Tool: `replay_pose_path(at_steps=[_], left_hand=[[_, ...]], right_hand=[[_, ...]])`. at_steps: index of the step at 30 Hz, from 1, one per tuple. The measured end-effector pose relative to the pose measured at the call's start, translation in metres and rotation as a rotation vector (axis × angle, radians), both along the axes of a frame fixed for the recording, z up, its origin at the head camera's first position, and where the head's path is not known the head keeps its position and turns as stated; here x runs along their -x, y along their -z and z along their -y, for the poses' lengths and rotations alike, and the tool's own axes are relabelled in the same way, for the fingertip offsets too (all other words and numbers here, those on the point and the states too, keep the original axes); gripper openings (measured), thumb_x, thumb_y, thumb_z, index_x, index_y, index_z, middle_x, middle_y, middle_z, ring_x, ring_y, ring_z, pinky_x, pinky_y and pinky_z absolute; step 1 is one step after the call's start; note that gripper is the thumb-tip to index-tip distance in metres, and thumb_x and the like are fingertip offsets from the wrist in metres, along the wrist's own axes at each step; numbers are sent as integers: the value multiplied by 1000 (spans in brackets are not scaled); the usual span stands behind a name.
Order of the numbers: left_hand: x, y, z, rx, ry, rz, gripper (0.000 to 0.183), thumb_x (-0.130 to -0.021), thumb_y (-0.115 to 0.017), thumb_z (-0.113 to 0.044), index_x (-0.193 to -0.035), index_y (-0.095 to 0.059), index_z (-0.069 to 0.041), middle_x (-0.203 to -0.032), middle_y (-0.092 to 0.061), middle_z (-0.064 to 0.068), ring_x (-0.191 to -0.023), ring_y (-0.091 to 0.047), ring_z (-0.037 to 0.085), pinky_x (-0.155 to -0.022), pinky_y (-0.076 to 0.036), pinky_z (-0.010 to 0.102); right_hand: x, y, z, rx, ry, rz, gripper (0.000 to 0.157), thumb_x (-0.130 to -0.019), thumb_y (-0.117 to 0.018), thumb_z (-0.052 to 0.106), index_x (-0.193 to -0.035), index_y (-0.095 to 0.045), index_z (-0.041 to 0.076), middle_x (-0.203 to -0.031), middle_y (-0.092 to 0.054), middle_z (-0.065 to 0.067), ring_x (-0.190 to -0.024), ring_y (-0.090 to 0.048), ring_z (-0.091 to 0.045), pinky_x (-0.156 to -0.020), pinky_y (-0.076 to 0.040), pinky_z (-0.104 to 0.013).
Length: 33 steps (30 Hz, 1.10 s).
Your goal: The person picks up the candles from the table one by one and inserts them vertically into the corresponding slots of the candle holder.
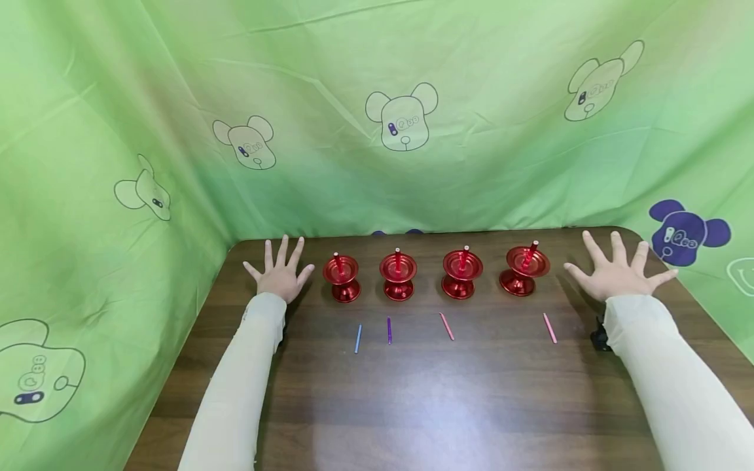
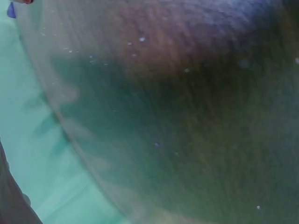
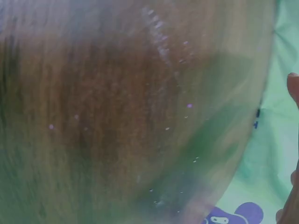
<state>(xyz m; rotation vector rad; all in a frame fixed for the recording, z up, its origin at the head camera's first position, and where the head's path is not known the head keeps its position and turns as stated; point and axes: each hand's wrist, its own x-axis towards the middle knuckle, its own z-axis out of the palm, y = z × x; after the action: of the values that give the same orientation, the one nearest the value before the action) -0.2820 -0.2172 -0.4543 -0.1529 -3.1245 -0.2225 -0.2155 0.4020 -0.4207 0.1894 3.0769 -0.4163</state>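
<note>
Both hands are spread with straight fingers and hold nothing. My left hand (image 1: 279, 278) is at the far left of the table, just left of a row of several shiny red pedestal candle holders (image 1: 345, 292). My right hand (image 1: 618, 278) is at the far right, beyond the row's rightmost candle holder (image 1: 518, 284). Each holder has a wide dish with a red stick rising from it. In front of the row lie thin candles: a blue one (image 1: 358, 339), a purple one (image 1: 389, 331), and two pink ones (image 1: 447, 326) (image 1: 550, 328). The wrist views show mostly tabletop, with parts of fingers (image 3: 293, 88) at the edge.
A brown wood-grain table (image 1: 459, 405) with rounded far corners carries everything. Green cloth (image 1: 330, 176) printed with bear heads hangs behind it and along both sides. Light glares off the table's middle.
</note>
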Motion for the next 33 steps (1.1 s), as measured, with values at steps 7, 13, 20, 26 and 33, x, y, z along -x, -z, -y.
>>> replay_pose_path(at_steps=[7,13,20,26,33], left_hand=[[-8,-10,-1,-31,16,19,74,-103,-28,-66,-164,3,-36,-171,7,5,-151,23,38,-103,7,85],[-15,-15,-1,-54,57,-22,74,-105,-35,-61,-165,-3,-32,-171,6,3,-153,17,39,-104,6,84],[-28,-26,-5,-68,137,-76,75,-104,-35,-62,-165,-1,-32,-171,3,3,-155,15,34,-106,10,82],[-38,-33,-12,-56,189,-96,76,-105,-39,-60,-165,-4,-29,-171,-1,3,-156,10,32,-107,7,81],[-49,-34,-21,-50,227,-96,78,-104,-44,-57,-165,-11,-24,-171,-6,3,-156,4,31,-109,5,80]], right_hand=[[5,6,-10,1,-16,-20,85,-99,-28,72,-161,14,31,-162,24,-24,-134,37,-58,-82,19,-91],[6,9,-19,29,-14,-83,85,-99,-32,70,-162,11,32,-163,25,-21,-135,38,-56,-80,17,-92],[-9,-6,6,67,-29,-211,83,-101,-39,64,-164,2,29,-166,22,-18,-141,34,-53,-85,17,-90],[-29,-19,49,147,-83,-376,76,-103,-49,47,-164,-14,19,-168,2,-23,-149,9,-54,-101,1,-87],[-39,-18,113,256,-265,-614,62,-92,-70,17,-146,-47,-1,-145,-40,-35,-126,-36,-63,-96,-30,-77]])
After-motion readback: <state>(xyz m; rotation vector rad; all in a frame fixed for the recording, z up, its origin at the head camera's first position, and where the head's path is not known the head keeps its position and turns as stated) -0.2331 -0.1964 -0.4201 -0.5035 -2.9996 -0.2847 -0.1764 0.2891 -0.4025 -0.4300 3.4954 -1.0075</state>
